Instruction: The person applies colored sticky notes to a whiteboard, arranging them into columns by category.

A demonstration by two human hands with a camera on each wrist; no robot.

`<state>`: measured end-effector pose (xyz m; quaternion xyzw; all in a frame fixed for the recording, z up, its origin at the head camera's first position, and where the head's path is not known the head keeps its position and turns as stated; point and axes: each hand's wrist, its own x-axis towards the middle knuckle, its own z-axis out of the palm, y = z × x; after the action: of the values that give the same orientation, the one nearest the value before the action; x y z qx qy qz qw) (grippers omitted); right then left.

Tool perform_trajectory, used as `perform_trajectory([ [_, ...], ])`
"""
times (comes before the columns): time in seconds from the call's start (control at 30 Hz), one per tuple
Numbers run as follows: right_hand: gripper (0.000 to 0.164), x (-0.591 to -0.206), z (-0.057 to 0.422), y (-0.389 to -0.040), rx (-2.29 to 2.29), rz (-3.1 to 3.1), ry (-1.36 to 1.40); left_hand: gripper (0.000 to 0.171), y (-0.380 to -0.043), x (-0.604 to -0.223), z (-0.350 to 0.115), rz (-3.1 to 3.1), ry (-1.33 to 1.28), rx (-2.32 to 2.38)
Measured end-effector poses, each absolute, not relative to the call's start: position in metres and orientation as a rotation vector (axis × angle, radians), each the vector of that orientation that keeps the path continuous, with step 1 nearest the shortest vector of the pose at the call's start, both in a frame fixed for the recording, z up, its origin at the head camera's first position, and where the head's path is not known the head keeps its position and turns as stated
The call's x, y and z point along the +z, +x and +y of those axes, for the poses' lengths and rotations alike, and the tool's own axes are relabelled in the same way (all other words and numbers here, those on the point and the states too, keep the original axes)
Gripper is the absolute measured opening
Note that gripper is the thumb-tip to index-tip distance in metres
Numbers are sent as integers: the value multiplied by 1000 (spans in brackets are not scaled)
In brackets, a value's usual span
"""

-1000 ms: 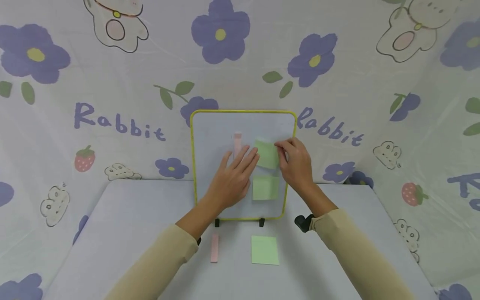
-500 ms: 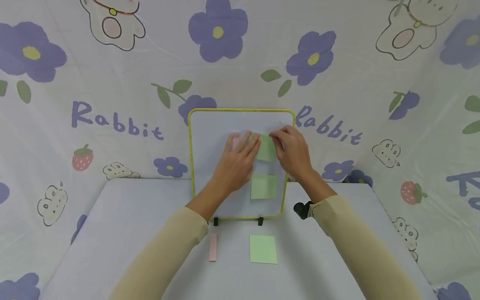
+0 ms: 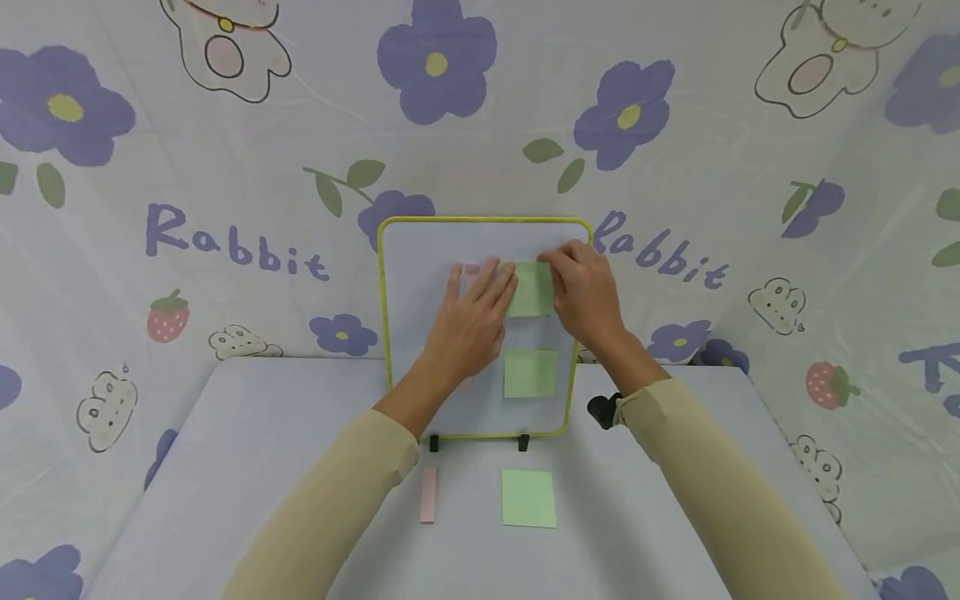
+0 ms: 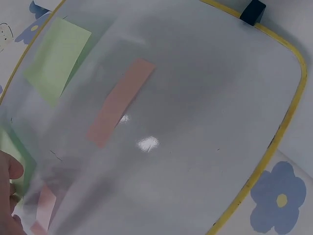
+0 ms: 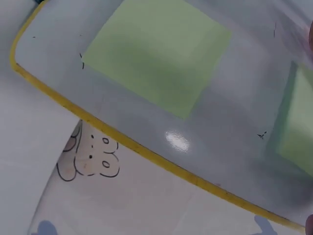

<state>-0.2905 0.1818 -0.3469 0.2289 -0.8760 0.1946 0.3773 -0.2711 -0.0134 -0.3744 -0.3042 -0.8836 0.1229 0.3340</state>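
A small whiteboard (image 3: 417,267) with a yellow rim stands upright. My right hand (image 3: 587,293) pinches the upper right corner of a green sticky note (image 3: 532,293) high on the board's right side. The straight fingers of my left hand (image 3: 471,329) touch that note's left edge. Below it, a second green note (image 3: 530,374) is stuck flat. A pink strip note (image 3: 472,269) lies partly behind my left fingers. Lower on the board, the left wrist view shows another pink strip (image 4: 121,103); my left hand and wrist mostly hide it from the head view.
On the white table (image 3: 300,467) in front of the board lie a green sticky pad (image 3: 528,498) and a narrow pink pad (image 3: 427,495). Black feet (image 3: 522,443) support the board. A patterned cloth (image 3: 480,158) hangs close behind it.
Both hands have moved up the board, the right one carrying the green note's corner. The note now sits higher and straighter, where it was tilted before.
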Motion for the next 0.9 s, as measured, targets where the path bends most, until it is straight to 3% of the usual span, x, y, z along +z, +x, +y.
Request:
perform_trajectory([
  [0.13,23,-351,183,-290,282,-2146,630,59,-271,-374,-13,-2310,-781,328],
  [0.4,50,-369,194,-289,-320,-2028,843,61,-271,-373,-12,-2336,-761,360],
  [0.9,53,-379,207,-285,-365,-2149,829,65,-273,-376,-15,-2361,-738,395],
])
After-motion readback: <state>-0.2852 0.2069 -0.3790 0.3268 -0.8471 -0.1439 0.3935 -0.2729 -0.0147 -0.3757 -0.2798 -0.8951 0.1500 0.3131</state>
